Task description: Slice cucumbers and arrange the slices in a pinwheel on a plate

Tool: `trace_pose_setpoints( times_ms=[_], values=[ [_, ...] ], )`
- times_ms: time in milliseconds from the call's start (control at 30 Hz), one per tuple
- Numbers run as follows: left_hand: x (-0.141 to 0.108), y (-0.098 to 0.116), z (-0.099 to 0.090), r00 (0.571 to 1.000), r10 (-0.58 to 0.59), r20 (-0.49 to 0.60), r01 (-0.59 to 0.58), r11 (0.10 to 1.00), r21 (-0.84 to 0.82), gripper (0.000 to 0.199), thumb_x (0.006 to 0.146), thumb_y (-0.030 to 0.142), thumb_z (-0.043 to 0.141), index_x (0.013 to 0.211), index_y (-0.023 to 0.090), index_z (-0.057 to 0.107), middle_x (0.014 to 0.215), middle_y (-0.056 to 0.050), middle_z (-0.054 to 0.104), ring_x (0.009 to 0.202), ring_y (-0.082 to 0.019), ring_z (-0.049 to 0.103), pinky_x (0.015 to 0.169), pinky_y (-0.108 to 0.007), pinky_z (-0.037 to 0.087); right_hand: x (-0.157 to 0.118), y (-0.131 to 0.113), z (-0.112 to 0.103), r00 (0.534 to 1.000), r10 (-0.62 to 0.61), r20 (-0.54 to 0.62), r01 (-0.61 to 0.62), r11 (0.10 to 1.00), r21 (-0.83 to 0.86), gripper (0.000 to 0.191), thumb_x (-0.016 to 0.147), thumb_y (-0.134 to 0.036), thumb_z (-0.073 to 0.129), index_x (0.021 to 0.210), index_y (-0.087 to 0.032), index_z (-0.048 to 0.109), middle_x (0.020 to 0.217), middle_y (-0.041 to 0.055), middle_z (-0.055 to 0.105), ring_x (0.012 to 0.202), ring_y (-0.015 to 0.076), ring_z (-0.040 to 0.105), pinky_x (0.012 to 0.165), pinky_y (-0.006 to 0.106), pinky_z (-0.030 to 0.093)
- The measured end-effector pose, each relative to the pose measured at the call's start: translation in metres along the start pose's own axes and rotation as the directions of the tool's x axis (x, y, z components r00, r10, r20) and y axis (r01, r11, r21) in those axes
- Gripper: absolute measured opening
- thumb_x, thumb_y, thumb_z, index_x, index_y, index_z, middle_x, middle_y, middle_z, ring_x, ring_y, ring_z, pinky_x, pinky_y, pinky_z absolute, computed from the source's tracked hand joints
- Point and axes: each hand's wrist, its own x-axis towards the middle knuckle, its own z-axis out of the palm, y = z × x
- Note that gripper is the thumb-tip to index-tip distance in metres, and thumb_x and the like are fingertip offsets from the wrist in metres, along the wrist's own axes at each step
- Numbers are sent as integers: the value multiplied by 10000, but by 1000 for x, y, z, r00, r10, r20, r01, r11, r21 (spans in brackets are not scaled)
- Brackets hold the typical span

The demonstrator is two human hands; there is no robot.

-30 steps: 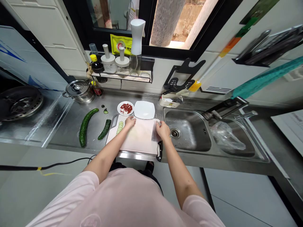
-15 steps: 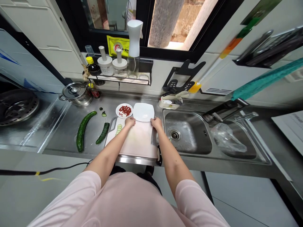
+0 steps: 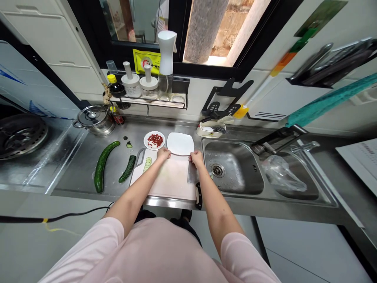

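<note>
A white squarish plate [image 3: 180, 143] lies at the far edge of the pale cutting board [image 3: 167, 181], with nothing on it. My left hand [image 3: 163, 154] is closed on the plate's near left corner. At the near right corner, my right hand [image 3: 196, 157] pinches the rim. Beside the plate on the left is a round white dish [image 3: 154, 140] of chopped red pieces. Cucumber slices [image 3: 147, 164] lie on the board's left part, next to my left forearm. Under my right forearm, a knife with a black handle [image 3: 199, 195] rests along the board's right side.
A whole cucumber [image 3: 102, 167] and a cut cucumber piece [image 3: 127, 169] lie on the steel counter at left. Behind them stands a lidded pot [image 3: 96, 121]. The sink [image 3: 235, 167] is at right, with a plastic bag [image 3: 282, 173] beyond. A shelf [image 3: 147, 100] holds jars and bottles.
The plate has shifted slightly right, away from the round dish, with both hands still on its near corners. The view has tilted up a little.
</note>
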Motion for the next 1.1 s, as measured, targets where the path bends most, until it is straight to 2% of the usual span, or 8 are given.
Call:
trace_pose_setpoints(
  times_ms=[233,400,500,733,833,1100],
  values=[
    [-29,9,-9,996,55,65,-44,986,-158,104,660,157,569,698,170,473,511,27,551,429,-61,492,477,-175,414,-17,-1,-14,1000,-16,20,11,969,248,194,725,-191,498,832,-225,340,531,-73,568,416,95,554,333,140,339],
    [-54,8,-25,995,87,52,-76,980,-185,106,653,180,569,708,174,478,533,30,556,451,-64,507,476,-174,406,-46,-1,-16,998,-59,26,42,904,426,230,679,-218,528,829,-226,353,502,-81,556,387,99,534,309,142,313],
    [-71,-2,-36,994,102,43,-94,982,-165,95,642,191,553,694,181,474,520,37,549,447,-71,504,468,-180,398,-69,5,-15,997,-72,40,46,888,457,258,656,-251,549,821,-230,351,501,-82,559,376,99,522,307,148,312],
    [-117,-43,-63,994,108,34,-104,989,-108,144,627,267,577,671,204,455,505,51,530,455,-94,514,475,-203,406,-116,29,-7,993,-76,91,26,887,462,299,640,-305,551,854,-233,354,508,-92,566,374,100,524,308,146,310],
    [-134,-51,-72,995,98,17,-96,992,-85,132,633,272,567,672,206,459,499,56,519,472,-99,525,489,-202,410,-130,40,-1,991,-66,115,5,887,463,305,639,-320,557,849,-233,353,513,-90,570,373,99,522,315,150,320],
    [-150,-64,-83,996,89,-1,-88,990,-107,123,622,237,569,653,208,454,485,67,490,465,-95,517,485,-197,409,-148,61,14,992,-25,126,-40,873,487,331,633,-342,577,846,-237,347,504,-97,558,370,104,523,310,153,323]
  ],
)
